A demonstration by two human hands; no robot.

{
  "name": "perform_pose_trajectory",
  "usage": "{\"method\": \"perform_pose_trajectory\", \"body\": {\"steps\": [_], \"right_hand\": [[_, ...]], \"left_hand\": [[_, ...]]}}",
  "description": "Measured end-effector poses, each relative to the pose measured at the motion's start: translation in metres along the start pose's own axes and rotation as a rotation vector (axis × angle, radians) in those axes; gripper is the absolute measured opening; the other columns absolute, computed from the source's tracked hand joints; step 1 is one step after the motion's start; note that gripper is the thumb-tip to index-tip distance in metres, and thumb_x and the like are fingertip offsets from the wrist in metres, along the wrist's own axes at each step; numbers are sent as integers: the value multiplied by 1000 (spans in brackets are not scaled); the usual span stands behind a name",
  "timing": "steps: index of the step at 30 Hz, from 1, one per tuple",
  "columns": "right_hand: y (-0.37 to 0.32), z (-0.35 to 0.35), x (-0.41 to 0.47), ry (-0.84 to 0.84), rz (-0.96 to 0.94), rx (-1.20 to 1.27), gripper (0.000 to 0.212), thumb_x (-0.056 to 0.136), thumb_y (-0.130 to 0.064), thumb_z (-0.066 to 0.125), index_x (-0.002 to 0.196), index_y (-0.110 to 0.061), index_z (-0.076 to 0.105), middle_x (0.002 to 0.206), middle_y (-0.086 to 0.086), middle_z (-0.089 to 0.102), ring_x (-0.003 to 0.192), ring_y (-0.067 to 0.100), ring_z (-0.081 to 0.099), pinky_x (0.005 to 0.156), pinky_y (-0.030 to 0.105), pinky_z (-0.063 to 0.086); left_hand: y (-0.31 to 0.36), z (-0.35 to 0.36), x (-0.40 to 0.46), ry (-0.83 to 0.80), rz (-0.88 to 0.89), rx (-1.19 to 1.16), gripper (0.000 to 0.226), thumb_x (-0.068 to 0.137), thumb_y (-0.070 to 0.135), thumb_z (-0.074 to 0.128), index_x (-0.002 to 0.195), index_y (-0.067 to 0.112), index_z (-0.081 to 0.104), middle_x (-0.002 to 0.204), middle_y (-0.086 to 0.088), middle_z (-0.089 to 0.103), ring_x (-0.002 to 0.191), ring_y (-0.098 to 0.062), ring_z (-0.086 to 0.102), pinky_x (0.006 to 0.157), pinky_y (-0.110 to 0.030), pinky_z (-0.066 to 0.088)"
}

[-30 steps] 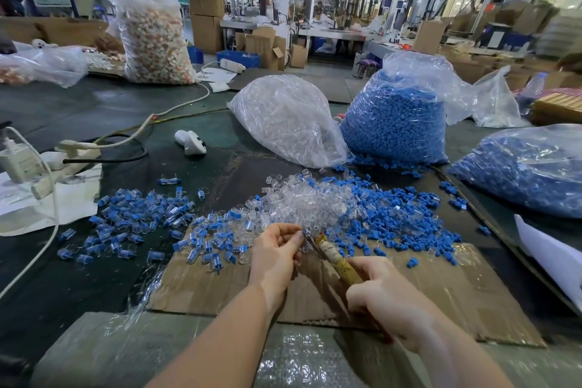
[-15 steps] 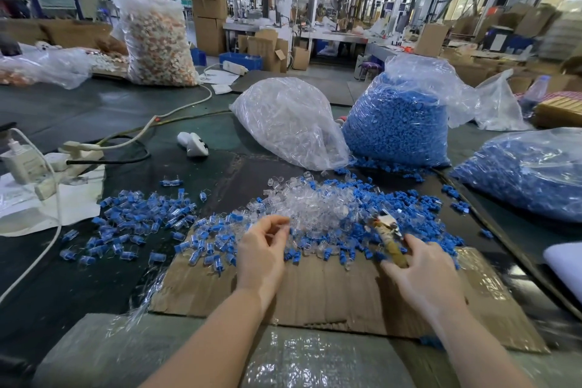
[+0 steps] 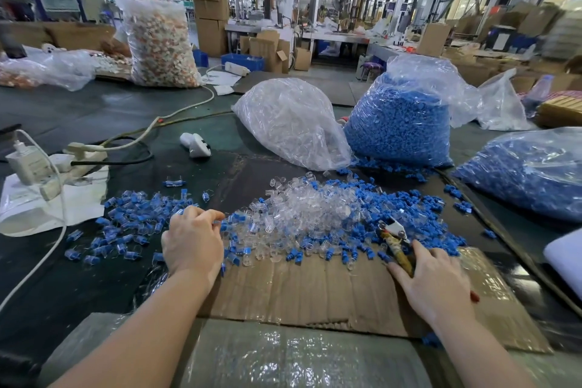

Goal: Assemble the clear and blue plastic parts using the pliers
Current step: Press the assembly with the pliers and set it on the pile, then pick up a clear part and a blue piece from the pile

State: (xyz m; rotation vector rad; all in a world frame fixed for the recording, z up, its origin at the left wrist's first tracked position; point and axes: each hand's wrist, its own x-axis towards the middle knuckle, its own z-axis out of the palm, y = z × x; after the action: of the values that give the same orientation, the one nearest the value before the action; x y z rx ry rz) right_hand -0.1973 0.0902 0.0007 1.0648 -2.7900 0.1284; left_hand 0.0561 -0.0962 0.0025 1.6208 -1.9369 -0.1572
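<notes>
Cardboard (image 3: 315,290) covers the bench, and at twelve o'clock on it sits the heap of clear parts (image 3: 302,214), with loose blue parts (image 3: 415,217) spilling toward two o'clock. Left hand (image 3: 192,242) hovers at nine o'clock of the heap, fingertips curled and pinching a small blue-and-clear piece. Right hand (image 3: 437,283) lies at four o'clock, fingers wrapped on the pliers (image 3: 393,242), whose tip points into the blue parts.

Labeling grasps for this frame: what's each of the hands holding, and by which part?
Right hand holds the pliers by the yellow handles, nose pointing into the blue parts. Left hand has its fingers curled at the pile's edge; whether it holds anything cannot be told.
</notes>
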Motion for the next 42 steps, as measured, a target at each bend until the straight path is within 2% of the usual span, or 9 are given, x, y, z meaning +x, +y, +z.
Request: {"method": "perform_pose_trajectory", "body": {"steps": [6,10,13,16,22,27,32,38,42], "right_hand": [[-13,-8,-7,59,-24,34,64,89,-54,47,143,-24,30,142,1,38,132,20,34,111,40,24],[-37,-6,-15,177,-208,196,39,90,-33,54,128,-25,49,126,-6,50,116,11,45,102,29,34],[-54,1,-19,128,-291,279,25,92,-36,51,115,-28,52,114,-10,53,106,7,47,97,26,38],[-65,6,-21,114,-289,307,23,92,-44,48,109,-30,50,107,-12,54,102,8,49,91,26,40],[-70,13,-23,110,-243,280,20,95,-40,43,109,-27,49,115,-8,55,109,14,49,88,28,38],[-67,18,-26,130,-270,317,11,93,-23,51,104,-25,54,105,-6,57,97,15,51,84,26,38],[-67,19,-29,177,-260,422,14,92,-25,55,101,-17,61,97,0,61,90,20,54,82,32,43],[-68,18,-31,161,-265,405,16,92,-25,52,105,-20,60,101,-2,59,93,17,52,84,29,40],[-71,15,-34,199,-272,398,20,86,-19,61,106,-17,64,99,2,59,92,23,54,80,34,44]], "left_hand": [[17,2,-12,-23,80,-181,26,89,22,59,115,23,62,110,3,53,105,-15,37,90,-27,30],[41,7,-30,-166,253,-371,20,88,15,60,107,18,64,100,7,57,94,-5,43,80,-14,33],[58,15,-44,-292,357,-405,17,88,15,60,105,17,64,95,9,57,92,-4,50,85,-14,41],[72,23,-53,-303,410,-394,20,89,20,59,108,21,64,93,14,51,90,0,44,80,-5,34],[92,35,-60,-356,559,-278,35,96,26,48,131,27,51,108,8,47,101,-8,34,98,-22,31],[94,38,-61,-385,545,-306,21,92,20,54,113,20,58,109,5,49,100,-8,40,92,-20,36],[92,36,-60,-365,504,-342,5,90,15,58,95,16,57,100,3,55,87,-8,45,79,-18,38],[87,36,-62,-312,468,-391,30,91,11,56,120,19,56,110,6,59,99,-7,52,87,-15,39],[86,36,-62,-308,449,-405,31,92,8,53,120,18,59,111,7,58,102,-7,51,88,-12,35]]}}
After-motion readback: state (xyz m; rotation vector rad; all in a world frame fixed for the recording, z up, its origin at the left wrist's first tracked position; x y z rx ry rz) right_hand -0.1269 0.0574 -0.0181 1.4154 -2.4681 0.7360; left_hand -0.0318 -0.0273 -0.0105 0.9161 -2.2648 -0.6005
